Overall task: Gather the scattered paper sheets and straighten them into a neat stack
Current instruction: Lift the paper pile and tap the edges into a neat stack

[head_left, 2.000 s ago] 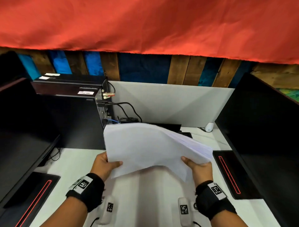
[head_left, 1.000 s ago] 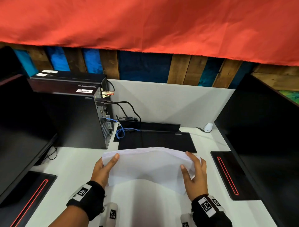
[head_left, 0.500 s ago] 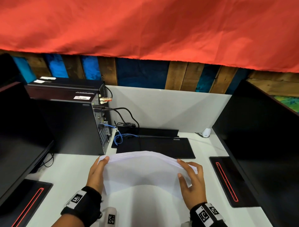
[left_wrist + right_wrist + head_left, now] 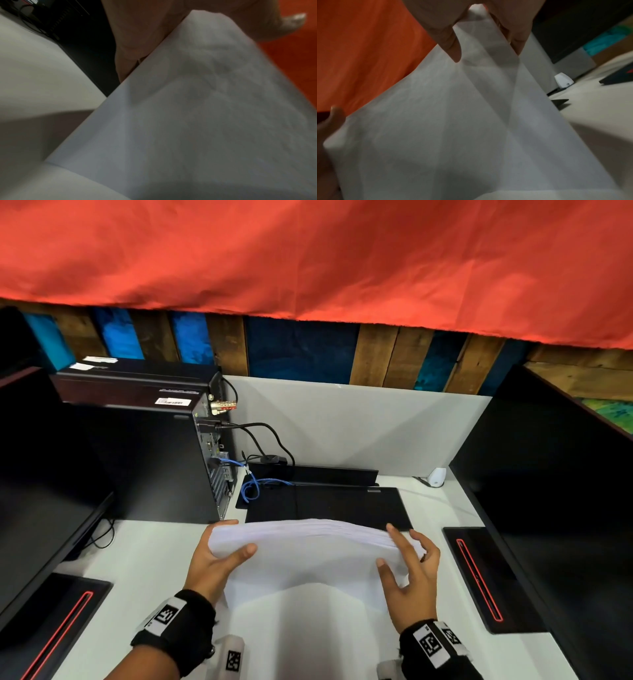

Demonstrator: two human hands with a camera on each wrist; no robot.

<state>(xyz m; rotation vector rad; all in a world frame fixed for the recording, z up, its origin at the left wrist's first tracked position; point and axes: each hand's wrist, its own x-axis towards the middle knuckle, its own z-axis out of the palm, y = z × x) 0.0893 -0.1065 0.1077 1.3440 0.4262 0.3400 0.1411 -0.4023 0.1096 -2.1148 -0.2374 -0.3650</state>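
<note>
Now my left hand pinches the paper stack at its nine o'clock end, thumb over the front; my right hand clasps the three o'clock end, fingers spread; the sheets stand on edge on the white surface, bowed upward, a black pad at twelve o'clock.

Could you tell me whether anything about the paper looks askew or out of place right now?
Yes. The paper stack, held upright between the left hand and right hand, is bowed, and its top edges are fanned rather than flush. Nothing looks torn or spilled.
</note>
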